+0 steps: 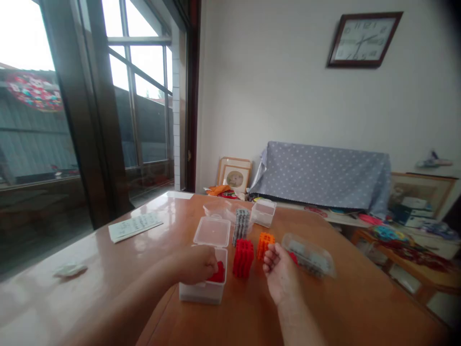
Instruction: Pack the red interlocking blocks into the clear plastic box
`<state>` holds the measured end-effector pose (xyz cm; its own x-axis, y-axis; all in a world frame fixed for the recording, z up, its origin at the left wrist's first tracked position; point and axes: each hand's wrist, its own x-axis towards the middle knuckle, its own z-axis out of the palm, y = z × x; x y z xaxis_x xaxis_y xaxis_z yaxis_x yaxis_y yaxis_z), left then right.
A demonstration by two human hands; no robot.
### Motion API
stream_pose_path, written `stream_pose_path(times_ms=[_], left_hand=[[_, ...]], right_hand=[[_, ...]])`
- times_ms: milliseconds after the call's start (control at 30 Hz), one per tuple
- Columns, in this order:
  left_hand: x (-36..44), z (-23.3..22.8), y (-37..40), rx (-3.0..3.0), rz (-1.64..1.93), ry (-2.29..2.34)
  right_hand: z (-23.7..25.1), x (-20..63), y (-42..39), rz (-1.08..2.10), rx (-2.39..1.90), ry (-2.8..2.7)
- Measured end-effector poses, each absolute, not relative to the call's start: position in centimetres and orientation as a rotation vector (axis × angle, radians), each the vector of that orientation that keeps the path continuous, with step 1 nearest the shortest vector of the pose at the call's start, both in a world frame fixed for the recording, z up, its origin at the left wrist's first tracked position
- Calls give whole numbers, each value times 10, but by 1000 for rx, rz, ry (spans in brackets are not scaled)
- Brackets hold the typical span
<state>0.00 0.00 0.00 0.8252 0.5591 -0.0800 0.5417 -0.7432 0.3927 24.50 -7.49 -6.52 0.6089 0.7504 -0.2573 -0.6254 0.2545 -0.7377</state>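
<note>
Left grip (pixel 196 265) inside open plastic box (pixel 203 290), fingers among red pieces (pixel 218 273)

My count: two hands, left (pixel 196 266) and right (pixel 279 271). Block stacks: one red (pixel 243 258), one orange (pixel 265 244), one grey (pixel 241 225). Three clear boxes (pixel 203 290) (pixel 263 213) (pixel 310 255). One paper sheet (pixel 135 226). One wall clock (pixel 363 39).

Red block stack (pixel 243 258), orange block stack (pixel 265 244)
</note>
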Motion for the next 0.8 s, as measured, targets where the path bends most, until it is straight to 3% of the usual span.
stream_pose_path(times_ms=[300,633,800], left_hand=[[0,4,0,2611,96,877],[31,13,8,2572,643,836],[55,14,13,2591,563,805]], right_hand=[[-64,245,-75,925,-933,-199],[-63,240,-77,937,-890,-172],[-61,240,-79,935,-873,-181]])
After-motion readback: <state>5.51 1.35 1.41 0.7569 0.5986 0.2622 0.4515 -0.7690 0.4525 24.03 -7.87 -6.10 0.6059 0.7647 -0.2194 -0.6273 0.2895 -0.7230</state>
